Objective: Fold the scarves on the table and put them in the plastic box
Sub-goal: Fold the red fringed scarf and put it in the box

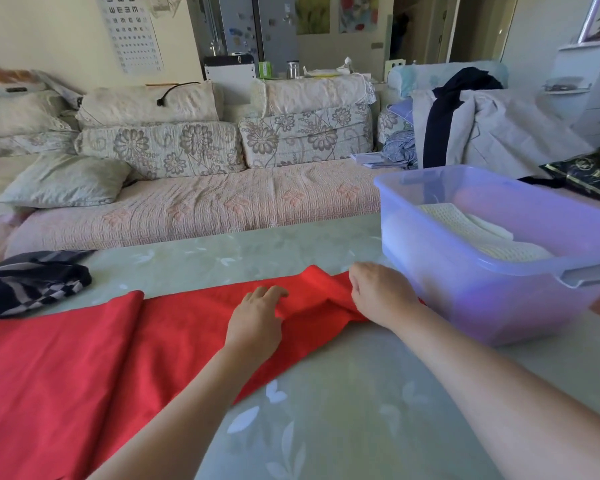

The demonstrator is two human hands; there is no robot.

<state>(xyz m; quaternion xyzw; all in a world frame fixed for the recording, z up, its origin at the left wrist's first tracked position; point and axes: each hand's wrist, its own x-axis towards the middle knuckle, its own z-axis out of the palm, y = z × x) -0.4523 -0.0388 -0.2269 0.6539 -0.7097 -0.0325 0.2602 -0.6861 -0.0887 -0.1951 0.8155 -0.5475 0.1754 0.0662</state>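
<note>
Scarf (84,358) in red lies spread across the table (343,410), its right end bunched just beside the plastic box (465,289), which already holds a folded cream cloth (482,233). Left hand (257,317) rests open and flat on the red fabric; right hand (378,292) is curled, pinching the bunched end. Striped scarf (32,282) lies crumpled at far left.

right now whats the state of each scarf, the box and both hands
red scarf: spread flat on the table, right end bunched under the hands, not yet folded
dark striped scarf: crumpled at the left edge, untouched
white scarf: folded, inside the box
plastic box: no lid on, holds one scarf
left hand: pressing on the red scarf
right hand: gripping its bunched end
</note>
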